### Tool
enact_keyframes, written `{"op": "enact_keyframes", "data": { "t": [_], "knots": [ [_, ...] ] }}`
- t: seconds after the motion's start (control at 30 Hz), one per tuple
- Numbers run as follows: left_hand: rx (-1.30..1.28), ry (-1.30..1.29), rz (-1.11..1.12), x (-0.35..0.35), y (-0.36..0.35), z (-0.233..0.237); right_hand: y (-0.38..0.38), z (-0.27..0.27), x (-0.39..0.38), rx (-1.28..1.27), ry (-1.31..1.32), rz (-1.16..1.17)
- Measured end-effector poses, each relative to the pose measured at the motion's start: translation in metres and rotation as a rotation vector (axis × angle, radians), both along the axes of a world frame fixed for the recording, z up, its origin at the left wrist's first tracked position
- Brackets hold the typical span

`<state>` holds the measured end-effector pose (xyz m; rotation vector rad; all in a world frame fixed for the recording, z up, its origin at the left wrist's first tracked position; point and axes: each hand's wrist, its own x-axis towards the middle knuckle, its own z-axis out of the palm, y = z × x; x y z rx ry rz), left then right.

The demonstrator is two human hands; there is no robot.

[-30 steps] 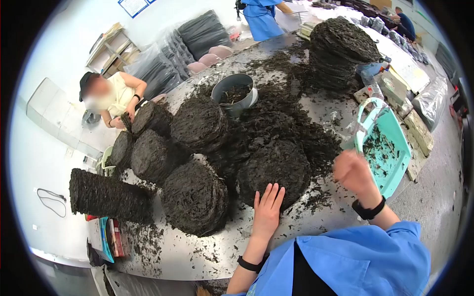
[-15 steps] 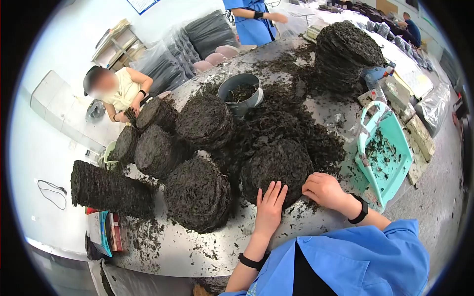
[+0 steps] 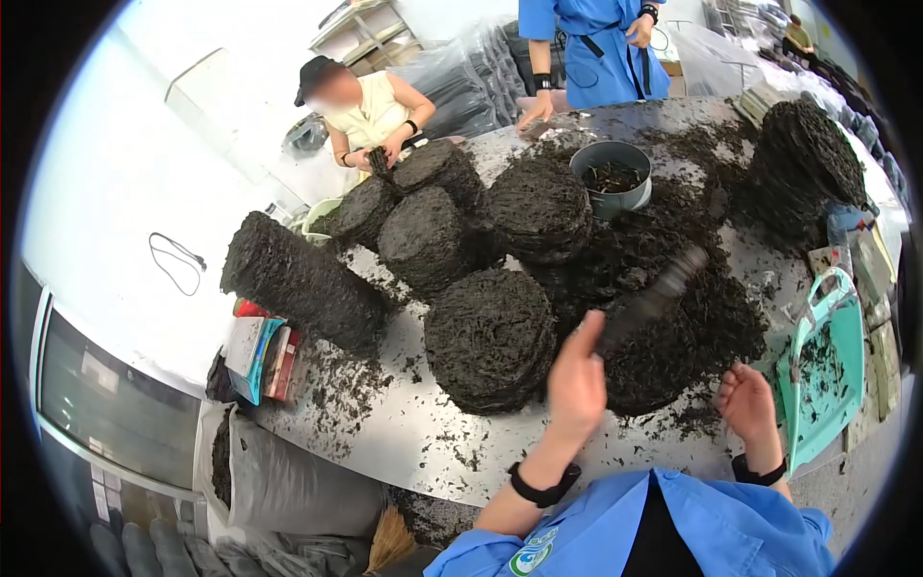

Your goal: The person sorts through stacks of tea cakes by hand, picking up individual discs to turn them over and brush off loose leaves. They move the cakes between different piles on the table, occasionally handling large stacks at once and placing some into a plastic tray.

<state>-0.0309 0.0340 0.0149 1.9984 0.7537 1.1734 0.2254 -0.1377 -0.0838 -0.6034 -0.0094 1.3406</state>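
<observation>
My left hand (image 3: 577,389) is raised above the table beside a round stack of dark, fibrous sheets (image 3: 490,341), its fingers closed round one end of a thin dark piece (image 3: 654,300). Motion smears that piece, which slants up to the right over a loose dark heap (image 3: 687,337). Below the heap's right side is my right hand (image 3: 747,402), fingers curled in and nothing visible between them. It is nearest to the turquoise basket (image 3: 796,385). The round stack that lay under both hands is partly hidden by my left hand and the blurred piece.
More dark stacks (image 3: 538,210) stand at the left and middle, a taller one (image 3: 808,159) at the back right. A grey pot (image 3: 630,200) holds dark scraps. Packets (image 3: 255,361) lie at the left edge. One person (image 3: 370,106) sits across the table; another (image 3: 601,53) stands behind it.
My hands have come off the round stack and moved apart; the left has taken hold of a dark piece. The view has swung left. The standing person now has a hand on the table.
</observation>
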Motion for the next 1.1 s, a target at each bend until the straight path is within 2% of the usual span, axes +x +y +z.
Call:
{"op": "enact_keyframes", "data": {
  "t": [0.03, 0.07, 0.1, 0.13, 0.17, 0.2, 0.23, 0.3, 0.37, 0.4, 0.43, 0.5, 0.57, 0.63, 0.7, 0.77, 0.83, 0.9, 0.97, 1.0, 1.07, 1.1],
  "knots": [
    [0.008, 0.075, 0.305, -0.010, 0.003, 0.021, 0.009, 0.002, -0.007, 0.002, -0.003, 0.003],
    [-0.029, 0.065, 0.470, -0.028, 0.014, 0.031, 0.018, 0.007, -0.015, -0.047, -0.048, 0.040],
    [0.018, -0.054, 0.537, -0.053, 0.038, 0.025, 0.023, 0.011, -0.020, -0.100, -0.093, 0.064],
    [-0.243, -0.299, 0.502, -0.074, 0.049, 0.031, 0.026, 0.016, -0.024, -0.116, -0.220, 0.059],
    [-0.486, -0.330, 0.597, -0.092, 0.052, 0.048, 0.026, 0.017, -0.025, -0.137, -0.347, 0.052],
    [-0.181, -0.193, 0.469, -0.135, 0.079, 0.017, 0.026, 0.012, -0.024, -0.147, -0.420, 0.042],
    [-0.024, -0.110, 0.466, -0.132, 0.069, 0.032, 0.025, 0.005, -0.023, -0.170, -0.491, 0.027],
    [0.415, 0.055, 0.788, -0.115, 0.046, 0.038, 0.024, -0.006, -0.024, -0.218, -0.521, -0.001],
    [0.379, 0.124, 0.514, -0.084, 0.019, 0.019, 0.025, -0.014, -0.028, -0.279, -0.469, 0.023],
    [0.134, 0.128, 0.184, -0.068, 0.011, -0.003, 0.028, -0.012, -0.033, -0.307, -0.438, 0.014],
    [0.122, 0.280, -0.036, -0.047, 0.000, -0.027, 0.032, -0.011, -0.035, -0.329, -0.407, 0.007],
    [0.288, 0.578, -0.100, -0.002, -0.023, -0.055, 0.039, -0.015, -0.034, -0.320, -0.384, -0.011],
    [0.165, 0.629, -0.140, 0.015, -0.028, -0.080, 0.047, -0.011, -0.033, -0.371, -0.209, -0.058],
    [0.245, 0.699, -0.134, 0.018, -0.027, -0.084, 0.050, -0.021, -0.027, -0.395, -0.074, -0.078],
    [0.208, 0.643, -0.148, 0.010, -0.021, -0.082, 0.053, -0.032, -0.019, -0.235, 0.005, 0.075],
    [0.211, 0.568, -0.146, 0.000, -0.017, -0.076, 0.058, -0.024, -0.025, -0.088, -0.088, 0.216],
    [0.277, 0.561, -0.204, -0.005, -0.017, -0.073, 0.068, 0.010, -0.051, 0.021, -0.333, 0.211],
    [0.292, 0.553, -0.158, -0.005, -0.019, -0.068, 0.078, 0.001, -0.055, 0.039, -0.270, 0.235],
    [0.168, 0.240, -0.164, -0.003, -0.012, -0.057, 0.079, 0.009, -0.052, 0.120, -0.153, 0.193],
    [0.168, 0.111, -0.074, -0.003, -0.008, -0.046, 0.078, 0.010, -0.046, 0.174, -0.181, 0.207],
    [-0.028, 0.134, 0.349, -0.020, 0.003, -0.031, 0.073, 0.020, -0.034, 0.217, -0.120, 0.165],
    [-0.258, -0.429, 0.234, -0.028, 0.016, -0.020, 0.065, 0.025, -0.028, 0.207, -0.091, 0.133]
  ]
}}
